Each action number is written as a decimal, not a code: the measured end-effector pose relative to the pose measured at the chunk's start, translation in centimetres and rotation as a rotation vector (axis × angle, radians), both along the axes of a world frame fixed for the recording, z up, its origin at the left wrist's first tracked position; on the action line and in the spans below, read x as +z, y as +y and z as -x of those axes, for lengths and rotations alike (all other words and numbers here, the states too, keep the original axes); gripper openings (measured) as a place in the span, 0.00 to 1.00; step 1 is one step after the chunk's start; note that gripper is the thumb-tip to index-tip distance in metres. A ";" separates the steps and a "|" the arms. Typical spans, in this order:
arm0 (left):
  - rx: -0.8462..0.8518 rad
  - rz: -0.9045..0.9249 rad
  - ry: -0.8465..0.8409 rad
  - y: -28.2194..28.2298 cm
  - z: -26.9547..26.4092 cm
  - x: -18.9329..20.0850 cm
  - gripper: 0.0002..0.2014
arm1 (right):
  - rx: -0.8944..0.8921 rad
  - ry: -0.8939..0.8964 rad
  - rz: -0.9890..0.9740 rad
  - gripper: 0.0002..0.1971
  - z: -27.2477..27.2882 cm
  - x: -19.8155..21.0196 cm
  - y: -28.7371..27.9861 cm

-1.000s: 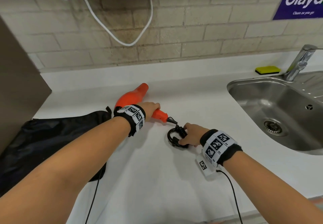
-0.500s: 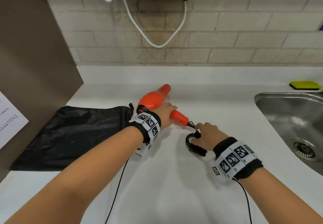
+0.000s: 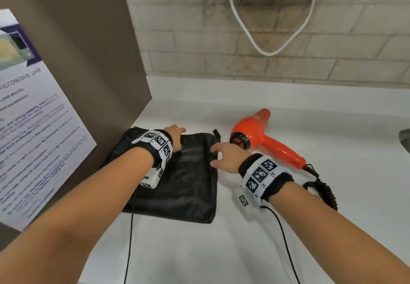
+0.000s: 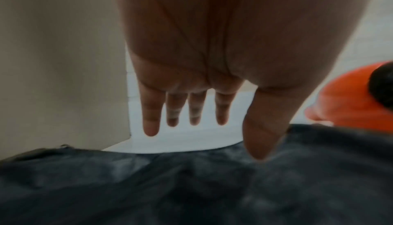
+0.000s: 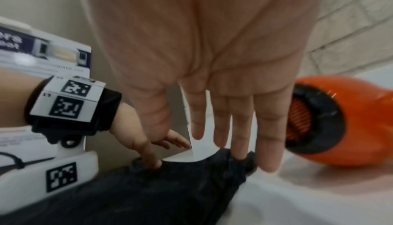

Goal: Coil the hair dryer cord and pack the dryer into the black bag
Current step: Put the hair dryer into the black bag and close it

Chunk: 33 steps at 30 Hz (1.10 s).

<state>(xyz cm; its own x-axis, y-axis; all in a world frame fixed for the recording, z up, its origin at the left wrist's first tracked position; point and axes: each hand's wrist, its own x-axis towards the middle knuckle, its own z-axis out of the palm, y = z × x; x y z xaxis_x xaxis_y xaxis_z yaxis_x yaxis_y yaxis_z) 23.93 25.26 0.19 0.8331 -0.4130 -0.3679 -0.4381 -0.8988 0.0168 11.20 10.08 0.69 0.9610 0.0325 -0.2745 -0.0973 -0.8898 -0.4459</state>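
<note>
The orange hair dryer [image 3: 258, 134] lies on the white counter, nozzle toward the wall, with its black coiled cord [image 3: 326, 191] bunched beside the handle end. The black bag [image 3: 184, 186] lies flat to the dryer's left. My left hand [image 3: 175, 136] hovers over the bag's far edge with straight fingers [image 4: 151, 121] and holds nothing. Over the bag's right edge my right hand [image 3: 221, 155] is spread, fingers [image 5: 270, 144] extended and empty, the dryer's rear grille [image 5: 302, 117] just beyond them. In the right wrist view the left hand [image 5: 149, 151] touches the bag [image 5: 170, 186] near its top edge.
A brown panel [image 3: 77, 61] with a printed notice [image 3: 28, 128] stands at the left of the counter. A white cable [image 3: 266, 48] hangs on the brick wall behind. The sink's rim [image 3: 405, 139] shows at the far right. Thin black wrist-camera leads trail toward me.
Both hands let go of the dryer handle and the coiled cord and moved left to the black bag. The view has swung left with them.
</note>
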 end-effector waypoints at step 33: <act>0.033 -0.175 -0.046 1.3 4.6 0.5 0.37 | -0.096 -0.491 -0.096 0.08 5.9 2.0 -1.6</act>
